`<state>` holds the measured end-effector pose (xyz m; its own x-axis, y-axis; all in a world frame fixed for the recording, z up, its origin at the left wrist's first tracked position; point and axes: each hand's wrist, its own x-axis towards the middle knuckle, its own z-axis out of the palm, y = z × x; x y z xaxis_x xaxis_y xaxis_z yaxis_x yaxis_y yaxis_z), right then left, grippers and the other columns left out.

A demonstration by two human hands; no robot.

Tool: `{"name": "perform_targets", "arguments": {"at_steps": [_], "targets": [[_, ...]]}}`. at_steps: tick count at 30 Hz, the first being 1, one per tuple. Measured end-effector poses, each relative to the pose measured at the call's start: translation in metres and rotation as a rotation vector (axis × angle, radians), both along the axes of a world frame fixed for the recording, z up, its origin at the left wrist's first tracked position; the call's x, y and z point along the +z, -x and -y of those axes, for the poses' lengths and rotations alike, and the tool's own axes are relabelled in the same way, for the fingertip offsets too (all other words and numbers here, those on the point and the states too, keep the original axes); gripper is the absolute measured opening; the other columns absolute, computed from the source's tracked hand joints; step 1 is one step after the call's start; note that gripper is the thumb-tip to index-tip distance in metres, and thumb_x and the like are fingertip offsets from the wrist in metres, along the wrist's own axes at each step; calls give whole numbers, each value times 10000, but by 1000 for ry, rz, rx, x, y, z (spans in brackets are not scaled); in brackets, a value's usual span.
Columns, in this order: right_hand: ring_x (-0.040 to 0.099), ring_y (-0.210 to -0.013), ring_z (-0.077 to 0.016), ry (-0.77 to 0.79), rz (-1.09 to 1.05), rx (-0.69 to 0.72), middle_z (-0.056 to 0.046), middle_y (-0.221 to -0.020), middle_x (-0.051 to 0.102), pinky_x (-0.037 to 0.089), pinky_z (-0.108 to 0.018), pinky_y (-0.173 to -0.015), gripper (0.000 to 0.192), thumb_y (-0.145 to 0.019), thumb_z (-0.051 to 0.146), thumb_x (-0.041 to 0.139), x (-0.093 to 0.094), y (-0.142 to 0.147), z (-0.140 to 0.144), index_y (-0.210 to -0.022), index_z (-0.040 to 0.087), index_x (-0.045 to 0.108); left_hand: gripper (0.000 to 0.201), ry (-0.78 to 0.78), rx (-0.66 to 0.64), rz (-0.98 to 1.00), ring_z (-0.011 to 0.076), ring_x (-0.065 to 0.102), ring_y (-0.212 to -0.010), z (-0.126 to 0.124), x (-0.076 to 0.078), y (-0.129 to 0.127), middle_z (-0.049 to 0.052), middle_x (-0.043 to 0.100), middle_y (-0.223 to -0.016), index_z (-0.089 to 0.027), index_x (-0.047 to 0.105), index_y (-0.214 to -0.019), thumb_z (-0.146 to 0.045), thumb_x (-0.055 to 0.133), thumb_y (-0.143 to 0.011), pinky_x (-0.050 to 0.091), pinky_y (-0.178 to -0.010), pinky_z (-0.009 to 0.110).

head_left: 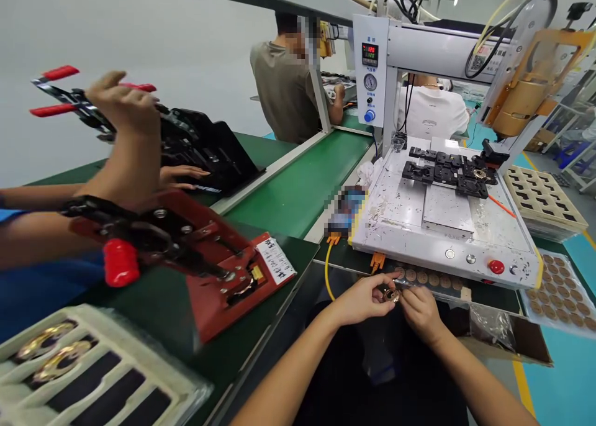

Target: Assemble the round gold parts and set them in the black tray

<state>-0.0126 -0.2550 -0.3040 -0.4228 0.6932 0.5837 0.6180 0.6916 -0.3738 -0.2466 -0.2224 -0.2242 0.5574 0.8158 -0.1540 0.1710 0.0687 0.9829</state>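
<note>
Close to my body, just in front of the white machine, my two hands meet. Between the thumb and fingers of my left hand (365,300) is a small round gold-coloured metal part (392,295) with an open middle. My right hand (421,311) is closed in a pinch right beside that part; whatever sits between its fingertips is too small to make out. Behind my fingers, a row of round brown discs (433,279) lies along the machine's front edge.
The white machine (395,233) carries black fixtures (447,168) and a red button (496,266). At left, a co-worker's raised hand (123,103) is at a clamp with red handles near a red clamp fixture (209,314). A tray (107,326) holds gold parts. A cardboard box (531,342) stands right.
</note>
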Motion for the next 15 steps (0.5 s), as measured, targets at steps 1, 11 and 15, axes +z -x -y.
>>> {"name": "perform_targets", "arguments": {"at_steps": [1, 11, 15], "targets": [[726, -805, -258, 9, -22, 12, -111, -927, 827, 572, -404, -701, 331, -1113, 190, 514, -1, 1, 5, -1112, 244, 841, 304, -1, 2, 1, 62, 590, -662, -1, 0, 0, 189, 629, -1568, -172, 690, -1029, -260, 810, -763, 486, -616, 238], [752, -755, -225, 325, -415, -284, -83, -896, 773, 640, -343, -676, 188, -1128, 318, 569, 63, -28, 44, -1107, 215, 725, 315, -73, 114, -6, 143, 640, -772, 21, 10, -19, 64, 789, -1118, -186, 710, -1085, -219, 811, -789, 539, -740, 290], [677, -574, -161, 500, -523, -323, -47, -840, 771, 577, -267, -515, 257, -1088, 437, 658, 101, -38, 43, -1155, 209, 757, 435, 117, 192, 268, 171, 713, -916, 42, 20, -34, 39, 751, -1025, -183, 671, -1180, -240, 883, -805, 583, -854, 301]]}}
